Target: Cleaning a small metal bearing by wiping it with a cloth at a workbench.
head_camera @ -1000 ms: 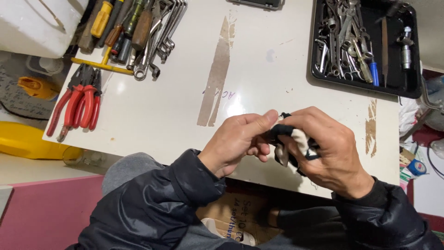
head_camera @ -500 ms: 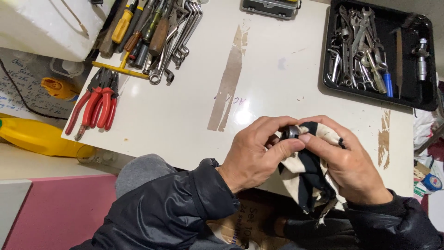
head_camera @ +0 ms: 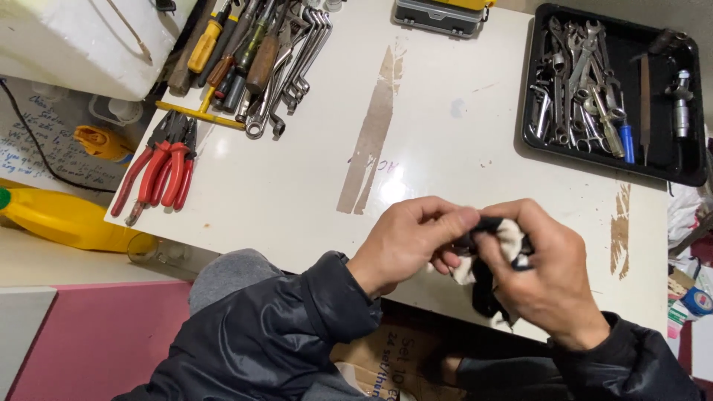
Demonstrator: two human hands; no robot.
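Note:
My left hand [head_camera: 408,241] and my right hand [head_camera: 546,271] meet over the near edge of the white table [head_camera: 445,141]. Both grip a dirty black-and-white rag [head_camera: 490,260] bunched between the fingers. The rag's tail hangs down under my right palm. A small metal part seen earlier is now hidden inside the rag. Both arms wear dark jacket sleeves.
A black tray [head_camera: 691,174] of wrenches and other tools sits at the far right. Red-handled pliers [head_camera: 160,167] lie at the left, with screwdrivers and wrenches [head_camera: 260,59] behind them. A yellow bottle [head_camera: 63,219] lies off the table's left edge. A grey case [head_camera: 438,15] is at the back.
The rag has been bunched tighter between both hands, and the small metal part that showed at the fingertips is now covered. The hands stay at the table's near edge.

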